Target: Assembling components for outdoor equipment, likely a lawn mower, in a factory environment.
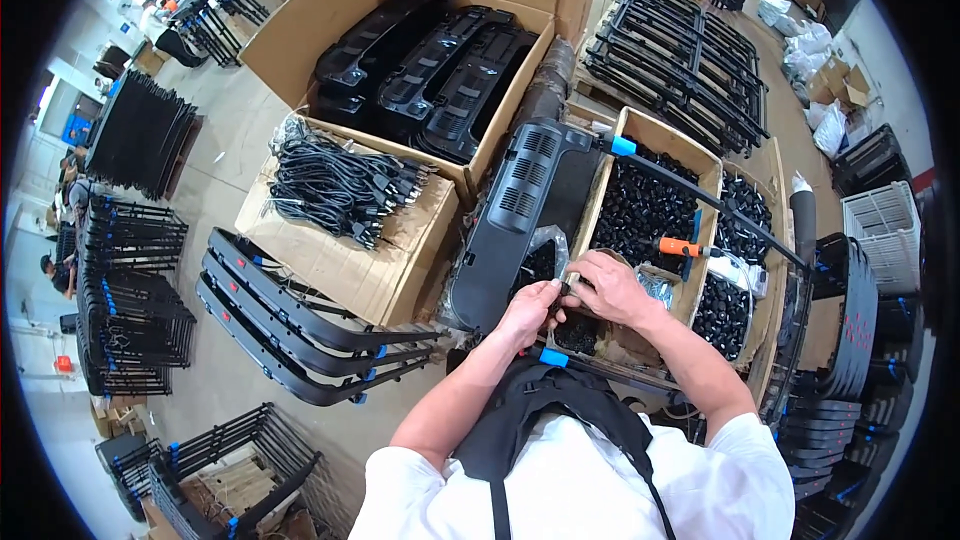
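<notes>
My left hand [532,312] and my right hand [612,290] meet over the near end of a black vented panel [515,205]. Their fingers are pinched together around something small that I cannot make out. Long black tubes with blue wraps join the panel at both ends; the far tube [725,205] crosses over a wooden parts box [600,195]. Small black parts [645,205] fill that box in a heap. Beyond my right hand lies an orange-handled tool [680,247]. A clear bag of dark small pieces [540,260] sits just past my fingers.
Left of the bench, a cardboard box holds coiled black cables [340,180]. Behind it, a large open carton [340,0] contains black panels. Curved black frames [290,320] stand at the left, more frames [680,60] lie stacked at the far right. Other people [165,35] are in the distance.
</notes>
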Motion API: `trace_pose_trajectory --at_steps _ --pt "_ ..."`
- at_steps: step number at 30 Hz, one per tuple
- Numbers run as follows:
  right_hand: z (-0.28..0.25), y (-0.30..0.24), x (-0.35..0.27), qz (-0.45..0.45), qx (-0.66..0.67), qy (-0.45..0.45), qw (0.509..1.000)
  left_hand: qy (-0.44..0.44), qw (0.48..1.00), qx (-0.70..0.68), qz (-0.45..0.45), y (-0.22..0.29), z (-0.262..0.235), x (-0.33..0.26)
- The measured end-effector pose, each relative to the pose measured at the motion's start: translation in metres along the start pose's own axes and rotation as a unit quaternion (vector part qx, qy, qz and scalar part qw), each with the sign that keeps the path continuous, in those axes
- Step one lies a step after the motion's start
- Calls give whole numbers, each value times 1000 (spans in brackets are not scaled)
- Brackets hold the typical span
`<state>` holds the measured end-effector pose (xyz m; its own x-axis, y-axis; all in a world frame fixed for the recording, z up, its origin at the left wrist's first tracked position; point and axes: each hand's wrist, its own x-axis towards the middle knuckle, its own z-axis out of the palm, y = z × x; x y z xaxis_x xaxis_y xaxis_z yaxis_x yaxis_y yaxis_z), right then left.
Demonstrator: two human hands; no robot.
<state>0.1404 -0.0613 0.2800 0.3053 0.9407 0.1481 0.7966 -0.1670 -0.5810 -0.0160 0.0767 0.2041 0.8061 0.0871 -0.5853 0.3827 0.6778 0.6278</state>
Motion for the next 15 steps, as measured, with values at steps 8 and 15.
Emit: trace_pose_trajectory --at_steps 8,15 --pt "17 -8 25 -61 -10 -54 997 22 998 -52 42 3 -17 -7" --pt "50 -30 80 -93 -20 6 995 63 992 -78 74 3 -37 -57"
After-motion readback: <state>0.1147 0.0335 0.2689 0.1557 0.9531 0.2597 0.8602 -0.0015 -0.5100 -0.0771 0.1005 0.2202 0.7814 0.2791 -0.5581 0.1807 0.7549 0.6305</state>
